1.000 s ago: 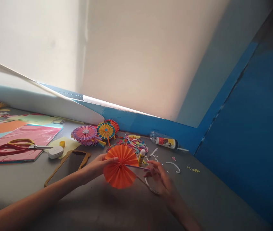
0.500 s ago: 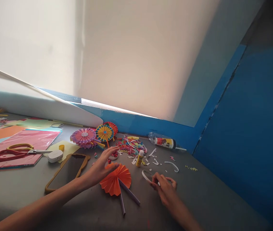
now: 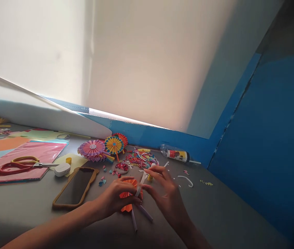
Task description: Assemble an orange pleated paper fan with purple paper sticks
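A narrow white strip [image 3: 142, 183], whose material I cannot make out, stands at a slant between my hands. My left hand [image 3: 115, 196] pinches its lower end between thumb and fingers. Its upper end meets the bent fingertips of my right hand [image 3: 169, 193]. Below them on the table lies an orange pleated paper fan [image 3: 126, 206], partly covered by my left hand. Two rolled purple paper sticks [image 3: 145, 213] stick out from it towards me. A yellow glue stick [image 3: 150, 177] stands behind my right fingers, mostly hidden.
Left lie a phone in a brown case [image 3: 74, 188], a white case [image 3: 62, 169], red-handled scissors [image 3: 19, 167] and coloured paper sheets [image 3: 50, 152]. Finished paper fans [image 3: 92, 149], shredded paper scraps [image 3: 141, 159] and a glue bottle [image 3: 178, 155] are at the back, by the blue wall [image 3: 261, 145].
My right hand has moved left and up with the white strip. My left hand has come down and now grips the strip's lower end above the orange fan.
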